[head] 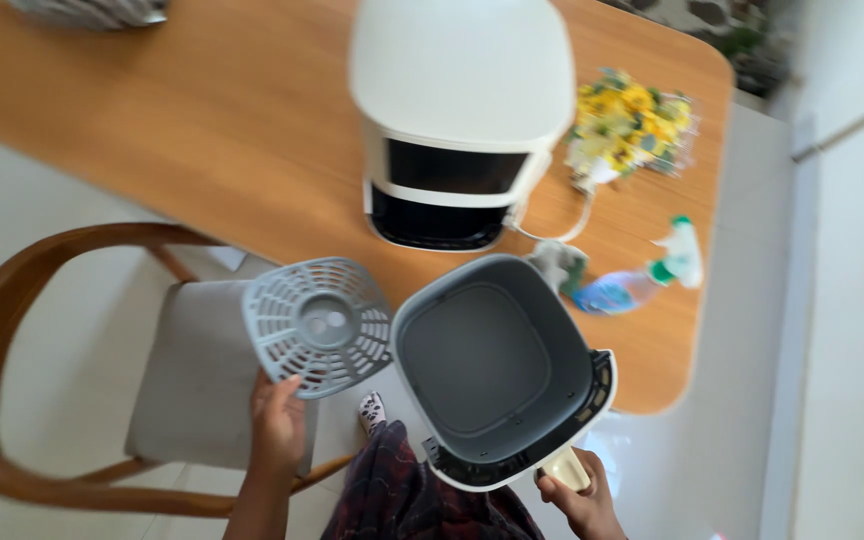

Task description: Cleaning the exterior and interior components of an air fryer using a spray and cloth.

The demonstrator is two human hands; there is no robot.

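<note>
Head view. Nearest the camera, at bottom centre of the frame, dark patterned clothing (407,500) of the person shows, with a patterned sock (372,410) just above it.

Packages: a clear spray bottle (642,282) with blue liquid and a white-and-green trigger head lies on its side at the right of the frame, on the wooden table (202,120). Its label cannot be made out. A grey-green cloth (560,265) lies just left of it. A bunch of yellow flowers (632,125) in clear wrapping lies at upper right.

Containers: a grey square fryer basket (497,370) with a white front panel is held at lower centre, over the table's near edge. Its inside is bare. The white air fryer body (457,110) stands on the table at top centre, its drawer opening dark and vacant.

Hands: the right hand (577,495), at bottom right, is clenched around the basket's cream handle (564,468). The left hand (277,425), at lower left, grips the lower edge of a grey perforated grill plate (320,325), thumb on top, held tilted just left of the basket.

A wooden chair (42,330) with a grey seat cushion stands at left, on a pale floor.
</note>
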